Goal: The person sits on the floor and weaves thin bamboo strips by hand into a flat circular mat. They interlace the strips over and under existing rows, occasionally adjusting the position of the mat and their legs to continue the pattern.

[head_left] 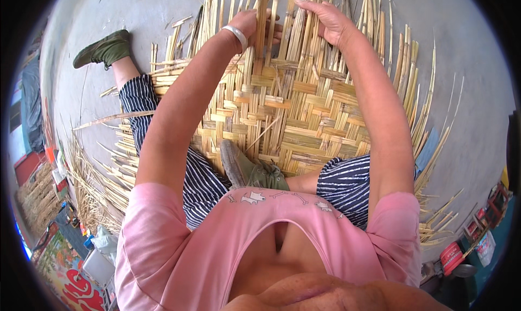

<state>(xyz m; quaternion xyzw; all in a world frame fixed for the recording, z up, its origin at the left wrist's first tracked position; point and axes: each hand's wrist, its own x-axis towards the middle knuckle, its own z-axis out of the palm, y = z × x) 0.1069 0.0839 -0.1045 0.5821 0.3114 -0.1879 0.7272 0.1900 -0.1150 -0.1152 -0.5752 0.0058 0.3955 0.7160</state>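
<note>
Sorting lengthwise strips [296,39], apparently mid-weave, at the far edge of the mat [306,113] on the floor [472,99]. Reaching behind a broad strip [261,37] with left grip [246,23], cannot tell whether clenched; holding right grip [331,23] released. Next, likely needing alternate strips lifted for a crosswise one.
</note>
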